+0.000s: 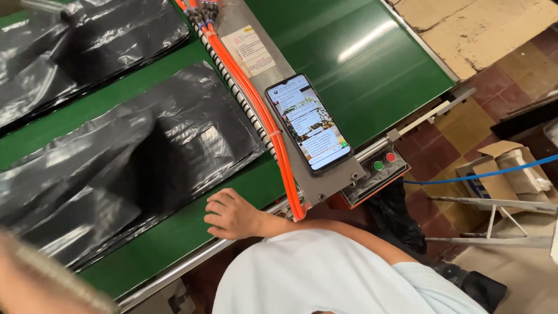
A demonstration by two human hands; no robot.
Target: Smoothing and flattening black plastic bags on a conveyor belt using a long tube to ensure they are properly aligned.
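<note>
My right hand (pixel 229 215) rests knuckles-up on the smooth green conveyor belt (pixel 174 232), fingers loosely curled, gripping nothing, just beside the crinkled, glossy black plastic bags (pixel 128 168) stacked flat. My left hand is out of view. A slim rectangular phone (pixel 308 122) lies on the grey metal plate (pixel 325 180).

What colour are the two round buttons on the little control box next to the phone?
One button is green and the other button is red, seen clearly in the head view.
</note>
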